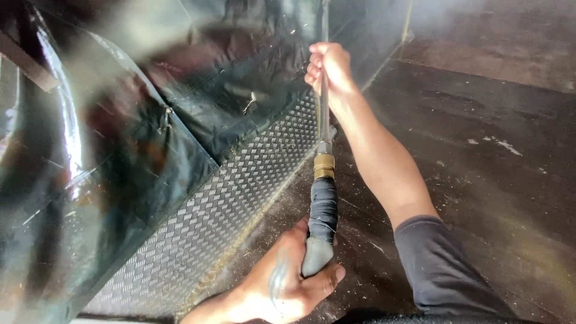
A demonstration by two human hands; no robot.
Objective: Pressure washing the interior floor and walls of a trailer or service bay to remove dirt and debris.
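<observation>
A long spray lance (324,114) runs up the middle of the view, a thin metal tube with a brass fitting and a dark wrapped handle at its lower end. My left hand (282,282) grips the grey butt of the handle near the bottom. My right hand (327,66) is closed around the metal tube higher up, the arm stretched forward in a dark sleeve. The lance tip runs out of the top of the view. Mist hangs at the top near a shiny dark padded wall (240,78).
A band of ribbed metal tread plate (240,198) lines the base of the wall on the left. The wet, dark brown floor (480,168) stretches to the right, with small scraps of debris on it. A curved shiny panel (54,150) fills the left side.
</observation>
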